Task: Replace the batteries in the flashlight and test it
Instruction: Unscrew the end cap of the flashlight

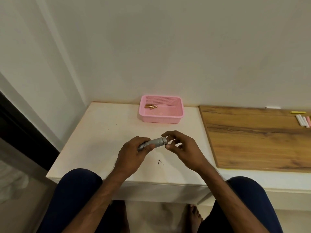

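**Status: at the end cap, test not done**

Nearest me, over the white table [101, 132], my left hand [133, 153] is wrapped round the flashlight [155, 142] barrel. My right hand [181, 148], at its 3 o'clock, pinches the end ring between thumb and forefinger. The body looks to be in one piece. I read this as a cap twist, but can't tell whether on or off. At 12 o'clock, copper batteries [151, 106] lie in the pink basket [159, 119]. No beam visible, so the test is still pending.
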